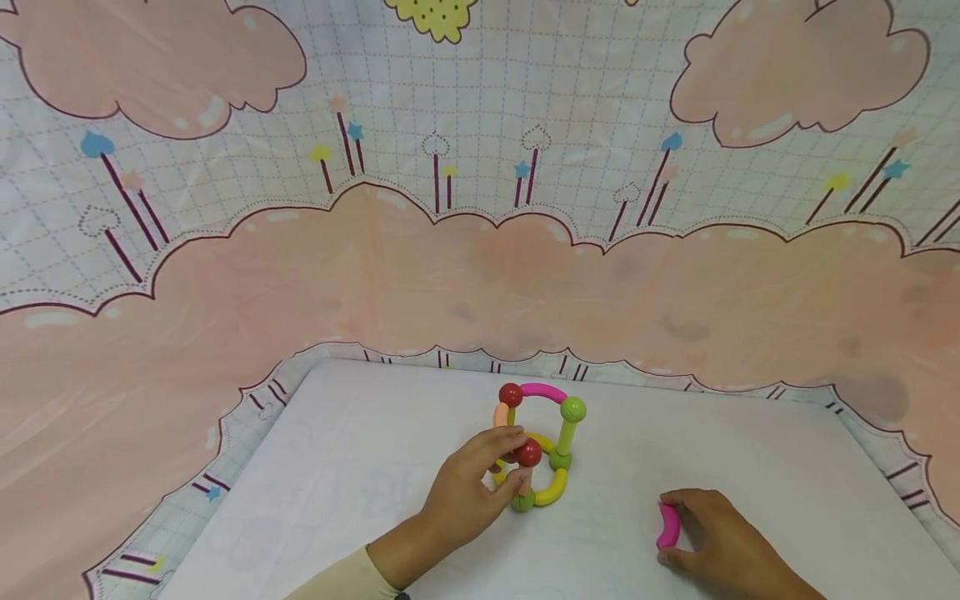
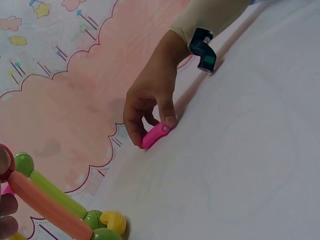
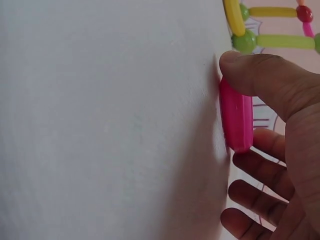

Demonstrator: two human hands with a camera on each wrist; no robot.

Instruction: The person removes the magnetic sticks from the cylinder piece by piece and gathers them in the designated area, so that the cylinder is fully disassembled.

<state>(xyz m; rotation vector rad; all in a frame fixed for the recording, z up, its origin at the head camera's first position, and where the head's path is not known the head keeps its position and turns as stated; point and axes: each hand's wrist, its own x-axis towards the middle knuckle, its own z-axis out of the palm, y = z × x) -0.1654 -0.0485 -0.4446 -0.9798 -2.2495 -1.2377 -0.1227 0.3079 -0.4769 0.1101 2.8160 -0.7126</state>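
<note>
A frame of coloured rods and balls stands on the white table, with a yellow curved rod [image 1: 552, 490] and green balls [image 1: 560, 459] at its base. My left hand [image 1: 468, 483] grips a red ball [image 1: 529, 452] atop an orange rod [image 2: 47, 205], the near upright. Another red ball [image 1: 511, 395] and a green ball [image 1: 573, 409] are joined by a pink curved rod [image 1: 543, 390] at the far top. To the right, my right hand [image 1: 723, 533] pinches a separate pink curved rod [image 3: 237, 117] between thumb and fingers, at the table surface.
The white table [image 1: 337, 467] extends around the frame on both sides. Behind it hangs a patterned cloth [image 1: 450, 283] with pink clouds, which also borders the table's sides.
</note>
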